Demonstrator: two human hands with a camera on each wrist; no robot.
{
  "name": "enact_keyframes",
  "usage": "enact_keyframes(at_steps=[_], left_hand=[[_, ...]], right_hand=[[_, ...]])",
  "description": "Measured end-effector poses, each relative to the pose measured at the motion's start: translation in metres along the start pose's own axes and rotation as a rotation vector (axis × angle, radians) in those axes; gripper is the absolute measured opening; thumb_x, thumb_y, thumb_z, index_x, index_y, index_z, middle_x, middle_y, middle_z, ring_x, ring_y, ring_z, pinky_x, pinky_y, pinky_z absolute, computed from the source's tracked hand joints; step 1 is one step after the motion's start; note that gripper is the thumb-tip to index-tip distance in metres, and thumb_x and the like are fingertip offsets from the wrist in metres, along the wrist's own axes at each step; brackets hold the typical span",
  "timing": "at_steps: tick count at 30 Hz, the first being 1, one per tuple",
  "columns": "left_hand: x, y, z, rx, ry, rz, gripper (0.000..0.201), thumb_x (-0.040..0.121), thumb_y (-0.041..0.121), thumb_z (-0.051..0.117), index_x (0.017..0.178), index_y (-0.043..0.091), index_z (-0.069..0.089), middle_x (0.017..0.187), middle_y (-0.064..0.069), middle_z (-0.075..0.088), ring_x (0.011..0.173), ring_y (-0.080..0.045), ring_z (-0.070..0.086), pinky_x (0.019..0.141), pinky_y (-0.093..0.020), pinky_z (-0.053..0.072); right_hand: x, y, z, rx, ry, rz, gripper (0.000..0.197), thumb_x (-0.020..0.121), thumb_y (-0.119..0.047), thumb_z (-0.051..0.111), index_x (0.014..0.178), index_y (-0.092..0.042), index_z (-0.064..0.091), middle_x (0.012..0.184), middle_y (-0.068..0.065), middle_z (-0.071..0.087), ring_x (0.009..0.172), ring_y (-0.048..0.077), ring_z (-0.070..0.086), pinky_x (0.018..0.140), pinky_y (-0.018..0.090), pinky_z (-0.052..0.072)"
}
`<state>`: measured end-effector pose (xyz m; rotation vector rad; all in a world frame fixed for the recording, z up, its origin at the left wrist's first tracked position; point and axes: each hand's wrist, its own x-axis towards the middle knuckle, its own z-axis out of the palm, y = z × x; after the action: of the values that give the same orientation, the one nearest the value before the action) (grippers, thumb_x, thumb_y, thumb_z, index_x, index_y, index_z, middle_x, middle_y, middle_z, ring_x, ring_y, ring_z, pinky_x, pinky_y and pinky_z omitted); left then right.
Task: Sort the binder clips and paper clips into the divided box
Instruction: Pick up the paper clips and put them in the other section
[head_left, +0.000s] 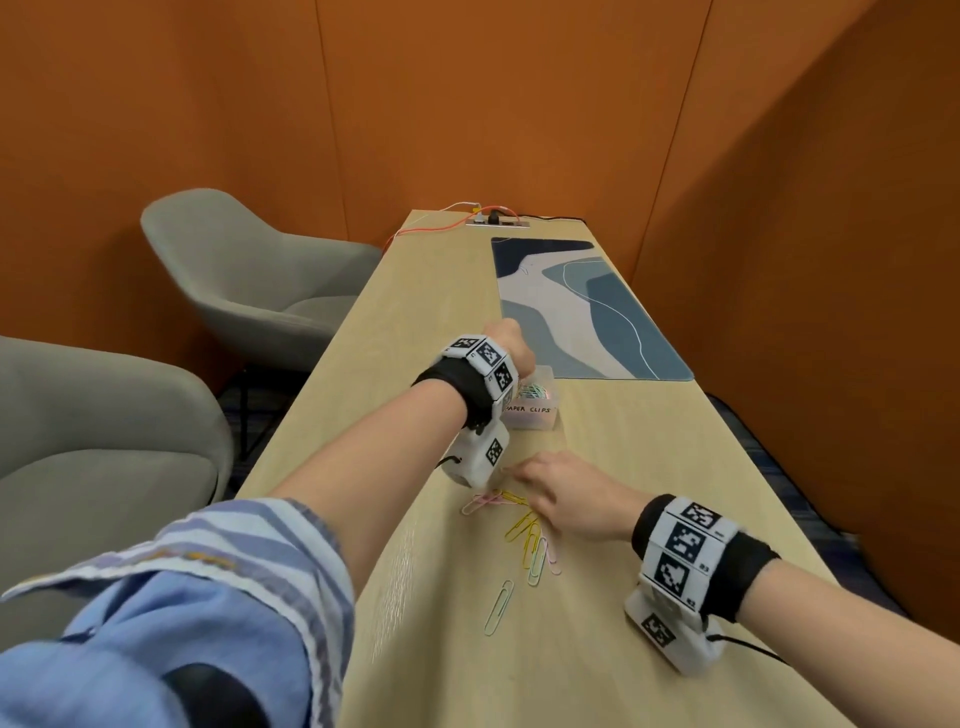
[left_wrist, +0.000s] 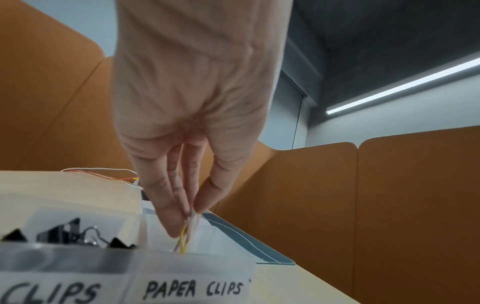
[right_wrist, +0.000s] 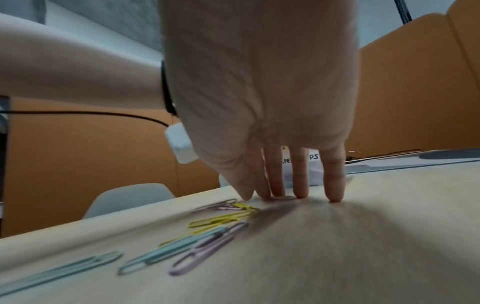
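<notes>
A clear divided box (head_left: 537, 415) stands mid-table; its right compartment is labelled "PAPER CLIPS" (left_wrist: 194, 288). The left compartment holds black binder clips (left_wrist: 64, 232). My left hand (left_wrist: 191, 216) hangs over the paper-clip compartment, fingers and thumb pinching a few paper clips (left_wrist: 185, 236), one of them yellow, that dip just inside the rim. In the head view the left hand (head_left: 511, 348) hides most of the box. Several coloured paper clips (head_left: 524, 530) (right_wrist: 221, 218) lie loose nearer to me. My right hand (head_left: 561, 493) (right_wrist: 288, 193) touches the table at the pile's far end with straight fingers.
A blue patterned desk mat (head_left: 587, 312) lies beyond the box on the right. A power socket with orange cables (head_left: 496, 221) sits at the table's far end. Two grey armchairs (head_left: 249, 280) (head_left: 93, 441) stand left of the table (head_left: 649, 467). One green clip (head_left: 500, 607) lies apart, nearest me.
</notes>
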<state>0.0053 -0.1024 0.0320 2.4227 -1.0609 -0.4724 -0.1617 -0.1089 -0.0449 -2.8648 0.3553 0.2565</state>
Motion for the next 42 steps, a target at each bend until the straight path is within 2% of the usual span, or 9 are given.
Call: enact_keyframes(at_steps=[6,9,11,15,19,22,28,32,42], left_hand=[[-0.007,-0.006,-0.001,-0.061,0.044,0.044,0.029,0.088,0.003,0.046,0.11,-0.003,0.065,0.106,-0.018,0.07,0.1,-0.033,0.068,0.09,-0.041,0.056],[-0.033,-0.013,-0.009,0.007,0.138,0.155,0.027,0.087,0.007,0.047,0.103,0.008,0.069,0.105,-0.01,0.07,0.099,-0.029,0.065,0.085,-0.033,0.052],[-0.055,-0.023,-0.011,0.086,0.079,0.201,0.024,0.086,0.012,0.049,0.099,0.011,0.069,0.101,-0.008,0.07,0.093,-0.027,0.064,0.079,-0.031,0.051],[-0.087,-0.051,0.001,0.22,-0.291,0.171,0.025,0.085,0.016,0.059,0.11,0.011,0.063,0.101,-0.007,0.06,0.081,-0.023,0.06,0.058,-0.03,0.055],[-0.111,-0.07,0.022,0.429,-0.419,0.26,0.065,0.077,0.036,0.074,0.133,0.015,0.048,0.123,-0.005,0.053,0.109,-0.025,0.057,0.093,-0.037,0.051],[-0.118,-0.073,0.034,0.511,-0.364,0.343,0.069,0.071,0.04,0.078,0.131,0.017,0.051,0.121,-0.008,0.049,0.11,-0.026,0.053,0.093,-0.033,0.046],[-0.116,-0.067,0.036,0.483,-0.231,0.438,0.041,0.076,0.025,0.074,0.115,0.014,0.066,0.109,-0.007,0.068,0.101,-0.024,0.062,0.075,-0.024,0.041],[-0.114,-0.068,0.035,0.52,-0.184,0.479,0.026,0.079,0.021,0.068,0.104,0.016,0.07,0.103,-0.004,0.072,0.097,-0.024,0.065,0.078,-0.027,0.047],[-0.118,-0.071,0.038,0.723,-0.17,0.605,0.015,0.085,0.011,0.053,0.095,0.009,0.064,0.102,-0.013,0.065,0.095,-0.032,0.061,0.076,-0.037,0.046]], right_hand=[[-0.021,-0.008,-0.012,0.101,0.023,-0.012,0.033,0.092,-0.027,0.05,0.12,-0.013,0.06,0.119,0.007,0.06,0.112,0.025,0.054,0.097,0.036,0.043],[-0.031,-0.012,-0.013,0.094,-0.045,-0.035,0.058,0.083,-0.049,0.059,0.127,-0.013,0.051,0.12,0.007,0.059,0.11,0.024,0.054,0.097,0.039,0.045],[-0.033,-0.015,-0.009,0.015,-0.092,-0.022,0.074,0.075,-0.057,0.064,0.134,-0.018,0.045,0.122,0.005,0.053,0.112,0.023,0.049,0.098,0.039,0.043],[-0.031,-0.021,0.0,-0.032,0.006,-0.002,0.048,0.077,-0.037,0.065,0.12,-0.018,0.056,0.113,0.005,0.052,0.107,0.028,0.049,0.091,0.038,0.044],[-0.028,-0.025,-0.001,-0.01,0.092,0.007,0.031,0.084,-0.021,0.06,0.114,-0.015,0.063,0.106,0.006,0.056,0.104,0.026,0.053,0.082,0.03,0.04],[-0.024,-0.028,0.0,-0.032,0.125,0.005,0.026,0.084,-0.017,0.057,0.109,-0.013,0.063,0.104,0.009,0.058,0.102,0.029,0.055,0.079,0.029,0.039],[-0.022,-0.033,-0.004,-0.026,0.068,0.023,0.025,0.087,-0.024,0.054,0.106,-0.013,0.065,0.093,0.009,0.047,0.101,0.032,0.055,0.079,0.03,0.039],[-0.032,-0.031,-0.009,-0.002,-0.076,0.018,0.026,0.076,-0.02,0.065,0.1,-0.01,0.064,0.097,0.005,0.04,0.096,0.028,0.05,0.085,0.034,0.045],[-0.019,-0.036,-0.002,-0.242,0.025,0.022,0.014,0.087,0.001,0.044,0.095,-0.002,0.056,0.105,0.017,0.055,0.087,0.032,0.052,0.068,0.033,0.032]])
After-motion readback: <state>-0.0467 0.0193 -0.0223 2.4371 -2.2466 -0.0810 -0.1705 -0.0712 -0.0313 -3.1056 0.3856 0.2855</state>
